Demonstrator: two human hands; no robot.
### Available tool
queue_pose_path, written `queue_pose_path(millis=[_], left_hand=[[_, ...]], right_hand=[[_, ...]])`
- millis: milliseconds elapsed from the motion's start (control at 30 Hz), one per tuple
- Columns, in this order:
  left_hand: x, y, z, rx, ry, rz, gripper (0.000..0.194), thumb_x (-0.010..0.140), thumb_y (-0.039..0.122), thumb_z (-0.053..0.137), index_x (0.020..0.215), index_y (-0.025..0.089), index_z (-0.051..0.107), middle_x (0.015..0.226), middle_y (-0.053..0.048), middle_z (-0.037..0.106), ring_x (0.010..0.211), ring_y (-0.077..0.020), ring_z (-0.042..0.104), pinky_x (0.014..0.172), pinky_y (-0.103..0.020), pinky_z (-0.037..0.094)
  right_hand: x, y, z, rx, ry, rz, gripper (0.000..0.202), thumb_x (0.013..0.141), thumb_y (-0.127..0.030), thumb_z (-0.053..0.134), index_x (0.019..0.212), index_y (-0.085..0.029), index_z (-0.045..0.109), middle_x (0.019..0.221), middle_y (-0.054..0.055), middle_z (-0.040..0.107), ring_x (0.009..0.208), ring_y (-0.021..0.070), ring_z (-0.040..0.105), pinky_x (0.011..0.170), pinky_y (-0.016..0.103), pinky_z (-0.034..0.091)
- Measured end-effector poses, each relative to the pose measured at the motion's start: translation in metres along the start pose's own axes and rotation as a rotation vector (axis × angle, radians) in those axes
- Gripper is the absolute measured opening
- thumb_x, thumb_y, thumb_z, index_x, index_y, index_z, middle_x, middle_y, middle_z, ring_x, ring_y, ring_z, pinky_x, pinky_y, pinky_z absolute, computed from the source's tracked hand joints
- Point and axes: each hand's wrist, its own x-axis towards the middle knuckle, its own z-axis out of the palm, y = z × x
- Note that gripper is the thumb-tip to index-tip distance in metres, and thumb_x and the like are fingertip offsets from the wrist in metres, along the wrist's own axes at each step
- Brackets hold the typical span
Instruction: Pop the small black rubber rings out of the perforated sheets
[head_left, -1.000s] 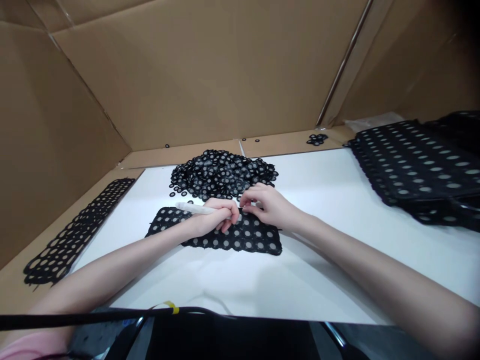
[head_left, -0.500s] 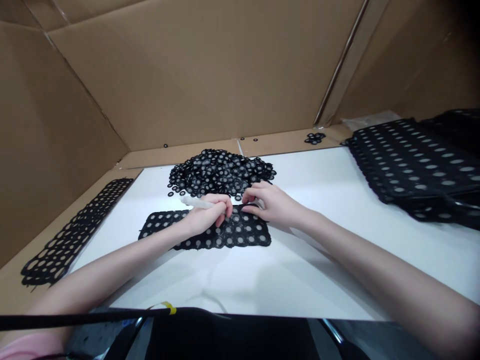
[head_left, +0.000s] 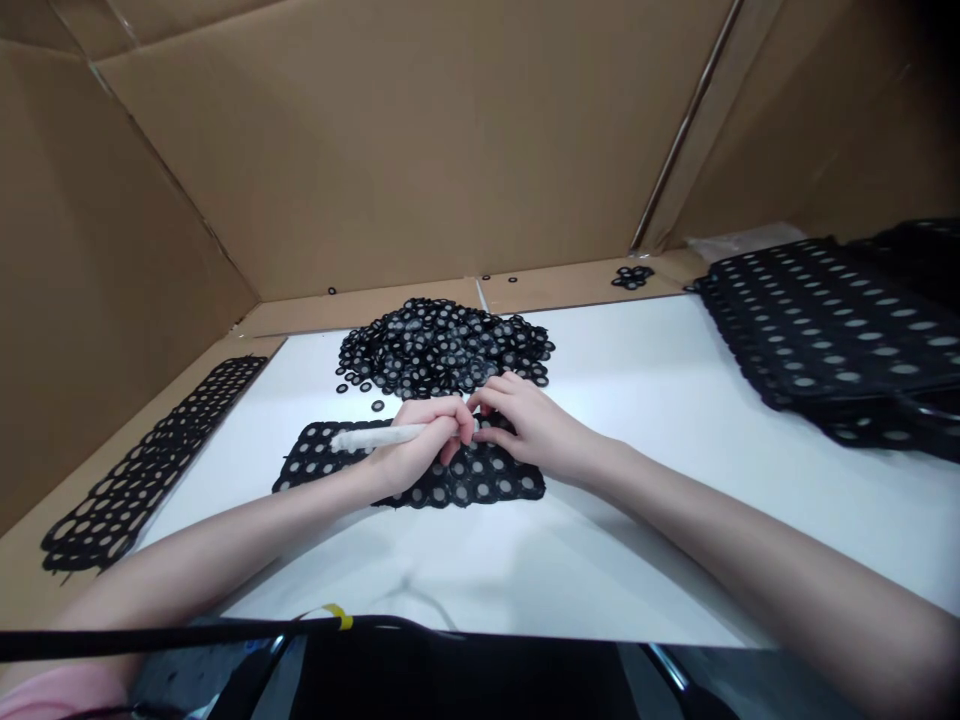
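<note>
A black sheet with rows of round pale spots lies flat on the white board. My left hand is closed round a white, pen-like stick, held almost level over the sheet, its thin end pointing right. Close beside that end, my right hand is closed, thumb and fingertips drawn together above the sheet's far edge. What its fingers hold, if anything, is hidden. Behind both hands rises a heap of small black rings with pale centres.
At right lies a stack of black spotted sheets. A black strip with empty holes lies on the left. Several loose rings sit on the cardboard at the back. Cardboard walls surround the white board.
The stick has swung lower and its thick end has shifted left. My right hand has moved left and its fingertips now meet the left hand. A loose ring now shows before the heap.
</note>
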Motion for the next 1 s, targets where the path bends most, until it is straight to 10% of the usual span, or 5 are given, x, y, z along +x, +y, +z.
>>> queue_pose_path(millis=[533,1000], left_hand=[[0.01,0.0,-0.005,-0.007,-0.229,-0.073,0.021,0.08,0.015,0.039,0.07,0.014,0.058,0.048,0.005,0.05,0.047,-0.0066,0.047,0.052,-0.018,0.033],[0.009,-0.005,-0.011,0.287,-0.094,0.118,0.02,0.088,0.023,0.035,0.083,0.018,0.054,0.051,0.007,0.047,0.05,-0.0085,0.046,0.058,-0.021,0.037]], right_hand=[[0.004,0.009,0.003,0.073,-0.013,0.01,0.007,0.081,-0.014,0.063,0.075,-0.018,0.065,0.084,0.006,0.063,0.084,0.0198,0.05,0.076,0.032,0.038],[0.005,0.015,0.0,0.103,0.007,0.006,0.004,0.082,-0.019,0.062,0.083,-0.019,0.066,0.082,0.005,0.065,0.084,0.0206,0.05,0.077,0.034,0.039]])
